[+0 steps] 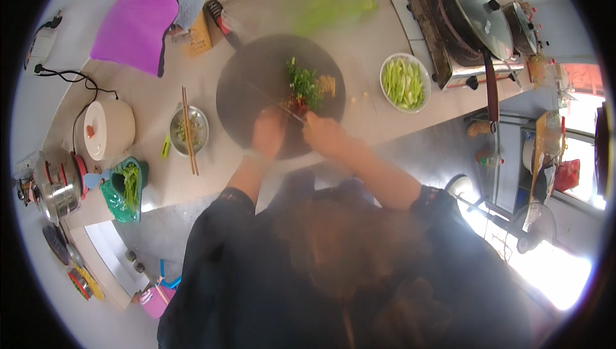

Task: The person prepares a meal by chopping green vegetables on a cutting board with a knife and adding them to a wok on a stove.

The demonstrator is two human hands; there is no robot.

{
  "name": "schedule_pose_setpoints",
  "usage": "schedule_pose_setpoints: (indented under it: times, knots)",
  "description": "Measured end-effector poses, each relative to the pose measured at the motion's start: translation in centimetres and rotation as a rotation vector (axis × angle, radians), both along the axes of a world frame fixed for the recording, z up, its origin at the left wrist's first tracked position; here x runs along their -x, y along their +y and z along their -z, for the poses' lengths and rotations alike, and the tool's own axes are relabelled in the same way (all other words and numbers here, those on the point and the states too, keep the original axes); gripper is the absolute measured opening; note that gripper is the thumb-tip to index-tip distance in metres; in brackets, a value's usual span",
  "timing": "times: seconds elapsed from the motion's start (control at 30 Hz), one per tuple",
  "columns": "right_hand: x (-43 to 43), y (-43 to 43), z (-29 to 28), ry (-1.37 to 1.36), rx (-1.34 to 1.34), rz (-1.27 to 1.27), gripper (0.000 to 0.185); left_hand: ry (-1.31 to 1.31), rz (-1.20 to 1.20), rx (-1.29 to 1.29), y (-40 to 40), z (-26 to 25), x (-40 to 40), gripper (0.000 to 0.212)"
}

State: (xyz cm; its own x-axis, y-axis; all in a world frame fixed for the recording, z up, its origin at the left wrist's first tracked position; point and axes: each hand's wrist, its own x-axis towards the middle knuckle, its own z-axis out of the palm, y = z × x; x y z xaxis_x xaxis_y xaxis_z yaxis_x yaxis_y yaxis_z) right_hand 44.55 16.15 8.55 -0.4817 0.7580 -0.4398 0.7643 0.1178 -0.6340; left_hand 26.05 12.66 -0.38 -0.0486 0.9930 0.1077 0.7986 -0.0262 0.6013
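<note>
A round dark cutting board lies on the counter before me. My right hand grips a knife, whose blurred blade points up and left across the board. My left hand is over the board's near part, close to the blade; blur hides its fingertips and whether they hold anything. Chopped green herbs or scallions are heaped beyond the knife. A small red pile, perhaps chopped chili, sits by the blade. Pale yellow minced pieces lie right of the greens.
Right of the board stand a bowl of sliced green vegetables and a gas stove with a lidded pan. Leftward are a metal bowl with chopsticks across it, a cream pot and a green basket.
</note>
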Motion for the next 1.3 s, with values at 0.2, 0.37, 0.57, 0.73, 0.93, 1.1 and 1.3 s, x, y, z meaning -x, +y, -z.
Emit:
schedule_pose_setpoints:
  times: [0.2, 0.37, 0.57, 0.73, 0.93, 1.1, 1.3]
  knots:
    - [-0.2, -0.5, 1.3, 0.034, -0.092, -0.021, 0.025, -0.001, 0.014, -0.058, 0.2, -0.6, -0.2, 0.011]
    - [0.7, -0.9, 2.2, 0.003, -0.155, 0.018, 0.025, 0.068, 0.053, -0.038, 0.0, 0.4, 0.5, 0.014]
    - [-2.3, -0.6, 2.1, 0.101, -0.129, 0.058, 0.031, -0.024, 0.056, -0.122, 0.9, -0.6, -0.6, 0.008]
    - [-3.0, -0.9, -0.5, 0.171, -0.092, 0.195, 0.038, -0.132, 0.015, -0.058, 2.5, -2.0, -2.4, 0.01]
    - [-4.7, -2.2, 0.0, 0.2, -0.065, 0.239, 0.042, -0.363, -0.074, -0.048, 1.9, -3.0, -2.2, 0.014]
    - [-3.6, -3.3, -0.9, 0.227, -0.067, 0.245, 0.041, -0.559, -0.247, 0.06, 1.1, -1.2, -1.1, 0.014]
    - [-3.7, -4.0, 0.7, 0.205, 0.004, 0.124, 0.042, -0.751, -0.434, 0.197, -1.1, -3.6, -0.3, 0.018]
